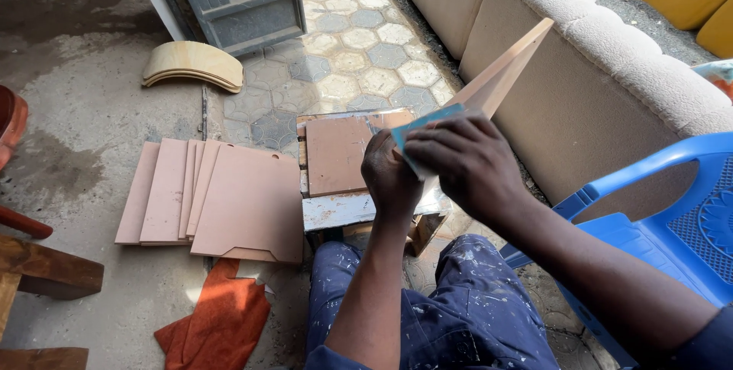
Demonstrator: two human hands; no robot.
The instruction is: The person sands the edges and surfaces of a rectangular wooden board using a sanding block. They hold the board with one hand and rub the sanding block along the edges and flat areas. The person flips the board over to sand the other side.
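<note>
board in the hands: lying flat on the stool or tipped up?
Tipped up. The board slants, its top corner raised toward the sofa, lower end between the left hand and right hand, above the stool.

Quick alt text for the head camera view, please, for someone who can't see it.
The person's right hand presses a blue sanding sheet against a tilted pinkish board, which the left hand steadies over a small stool. More boards lie stacked on the ground beside an orange cloth.

paint-flecked navy trousers (458, 316), bare forearms
</note>
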